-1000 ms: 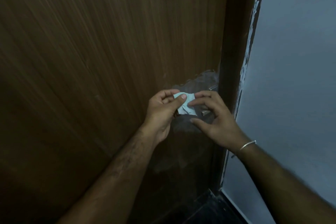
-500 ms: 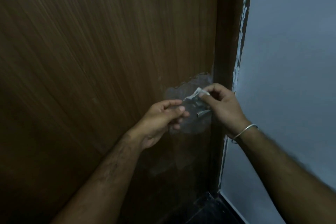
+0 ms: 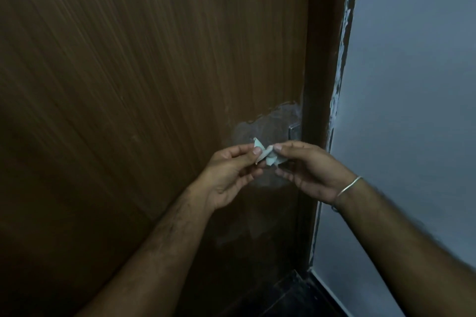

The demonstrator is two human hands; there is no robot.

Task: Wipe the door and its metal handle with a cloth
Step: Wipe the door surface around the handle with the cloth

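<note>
A small pale cloth [image 3: 268, 156] is pinched between both my hands in front of the brown wooden door [image 3: 154, 72]. My left hand [image 3: 229, 175] grips its left end with thumb and fingers. My right hand [image 3: 309, 170] holds the right end. The metal handle plate [image 3: 294, 131] shows just above my right hand at the door's right edge; most of the handle is hidden behind my fingers. A greyish smeared patch [image 3: 268, 123] surrounds the handle area on the door.
The dark door frame [image 3: 324, 59] runs down the right of the door. A pale grey wall [image 3: 412, 85] lies beyond it. Dark floor [image 3: 288, 298] shows at the bottom. A thin metal bangle [image 3: 347, 188] is on my right wrist.
Half a second ago my right hand alone held the cloth up at the handle. Now it has come down and both hands grip the cloth between them.
</note>
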